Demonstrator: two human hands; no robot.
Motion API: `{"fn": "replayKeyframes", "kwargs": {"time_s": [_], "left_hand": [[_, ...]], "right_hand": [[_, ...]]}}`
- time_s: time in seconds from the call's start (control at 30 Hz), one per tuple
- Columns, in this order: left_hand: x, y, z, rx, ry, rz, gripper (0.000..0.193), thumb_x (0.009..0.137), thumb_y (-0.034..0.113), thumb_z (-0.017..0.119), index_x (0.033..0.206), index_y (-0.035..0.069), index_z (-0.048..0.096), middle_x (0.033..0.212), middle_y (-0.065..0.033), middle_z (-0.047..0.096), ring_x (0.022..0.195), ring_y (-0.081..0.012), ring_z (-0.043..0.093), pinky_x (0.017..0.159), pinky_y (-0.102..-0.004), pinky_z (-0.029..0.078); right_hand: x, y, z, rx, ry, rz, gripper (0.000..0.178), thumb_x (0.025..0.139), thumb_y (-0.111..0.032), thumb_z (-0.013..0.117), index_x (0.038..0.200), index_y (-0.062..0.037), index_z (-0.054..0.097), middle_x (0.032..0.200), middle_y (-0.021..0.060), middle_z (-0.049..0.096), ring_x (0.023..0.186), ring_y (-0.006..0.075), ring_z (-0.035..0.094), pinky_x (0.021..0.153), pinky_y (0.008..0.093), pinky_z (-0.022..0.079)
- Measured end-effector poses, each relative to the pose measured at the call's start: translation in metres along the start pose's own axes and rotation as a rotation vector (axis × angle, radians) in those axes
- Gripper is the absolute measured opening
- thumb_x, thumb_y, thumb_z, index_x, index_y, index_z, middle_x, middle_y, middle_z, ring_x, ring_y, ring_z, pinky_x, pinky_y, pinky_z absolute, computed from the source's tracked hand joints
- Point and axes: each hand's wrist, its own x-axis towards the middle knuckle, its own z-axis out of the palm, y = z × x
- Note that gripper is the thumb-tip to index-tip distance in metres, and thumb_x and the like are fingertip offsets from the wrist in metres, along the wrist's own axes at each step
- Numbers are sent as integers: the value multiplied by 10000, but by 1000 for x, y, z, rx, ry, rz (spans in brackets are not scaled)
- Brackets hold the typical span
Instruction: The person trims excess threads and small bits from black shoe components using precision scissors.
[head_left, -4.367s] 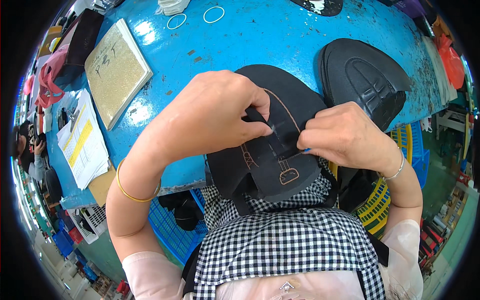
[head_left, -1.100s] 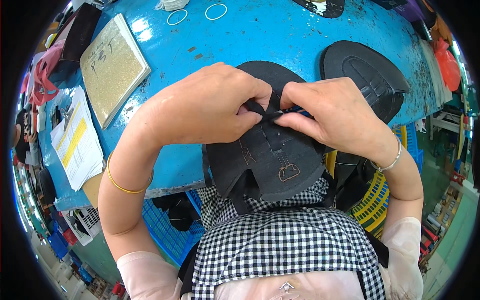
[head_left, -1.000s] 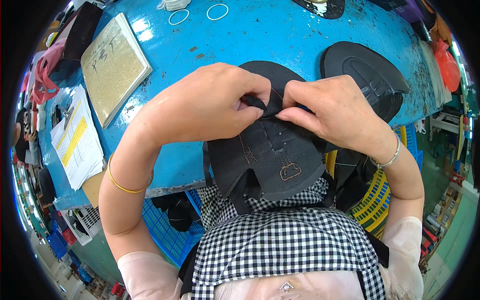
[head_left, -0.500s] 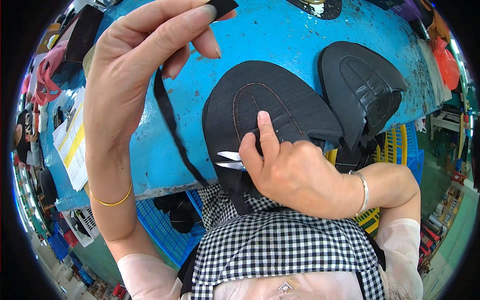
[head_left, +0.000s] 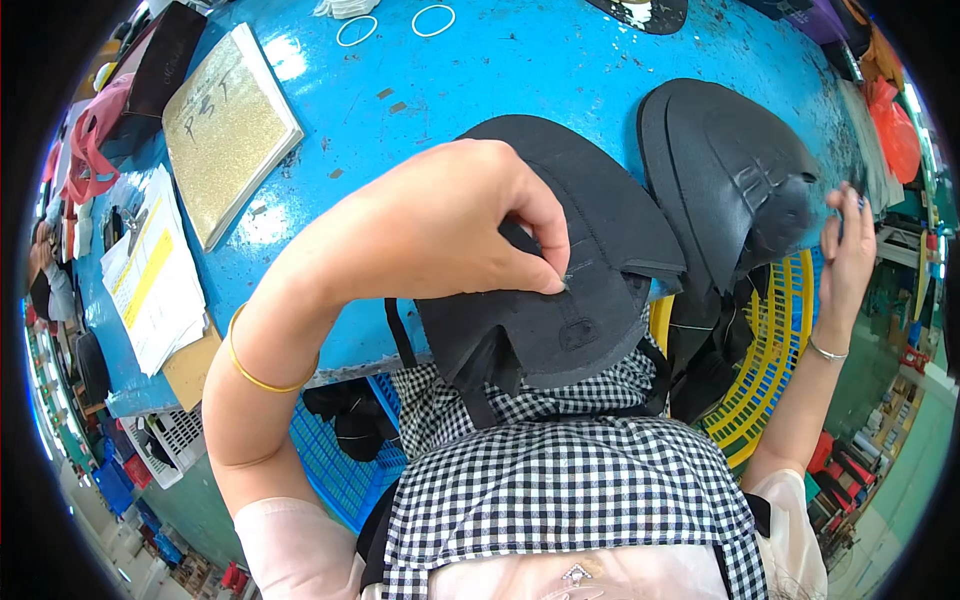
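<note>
My left hand (head_left: 480, 225) is bent over the black shoe upper (head_left: 610, 210) in front of me, thumb and fingers pinched on its dark material near the middle. The upper lies over the table's front edge, its near part folded towards my checked apron. Out to the right, my right hand (head_left: 848, 245) is raised beside a second black shoe upper (head_left: 720, 150) with a stitched toe. Its fingers are bent, with a small bluish bit among them that I cannot make out. The scissors are not visible. A black strip (head_left: 401, 335) hangs at the table edge.
On the blue table (head_left: 370, 130) lie a gold-covered book (head_left: 225, 130), papers (head_left: 155, 275) and two pale rings (head_left: 433, 20). Below the edge stand a yellow basket (head_left: 795, 330) and a blue basket (head_left: 325, 455) with black pieces. A red bag (head_left: 890, 130) hangs at the right.
My left hand has come down from the upper left onto the upper. My right hand has moved away to the right, and the scissors blades no longer show. The upper's near part is folded differently.
</note>
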Motion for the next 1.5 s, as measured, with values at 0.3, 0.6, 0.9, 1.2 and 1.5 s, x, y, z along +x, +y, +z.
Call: {"fn": "replayKeyframes", "kwargs": {"time_s": [0.3,0.6,0.9,1.2,1.5], "left_hand": [[10,-2,8,222,-36,-50,136,755,182,754,771,60,696,701,-59,667,623,-202,610,596,-291,471],[4,-6,-1,357,74,-73,173,756,205,752,830,64,684,681,-103,629,623,-243,617,579,-337,453],[8,-9,-2,415,84,22,157,770,191,722,835,56,676,638,-114,605,596,-264,598,561,-344,445],[7,-8,-6,399,50,68,94,801,116,639,825,25,632,638,-146,576,559,-291,539,540,-372,419],[4,-15,-8,331,60,128,94,827,76,595,877,5,558,710,-171,549,606,-309,511,559,-373,406]], "right_hand": [[-70,-33,73,15,-594,-440,186,923,-67,576,1106,-39,569,772,-7,539,611,45,486,554,200,410],[-77,-48,133,-534,-1162,-1078,175,773,-114,683,824,-105,516,667,34,535,612,249,576,514,364,454],[-65,-53,145,-478,-1188,-1082,182,756,-135,680,826,-125,512,660,30,547,630,231,598,506,351,456],[-68,-58,154,-561,-1021,-1080,177,836,-247,648,870,-117,533,672,32,577,650,250,628,537,352,473],[-69,-63,161,-577,-1012,-983,258,858,-315,655,864,-81,549,723,68,629,652,279,621,544,383,463]]}}
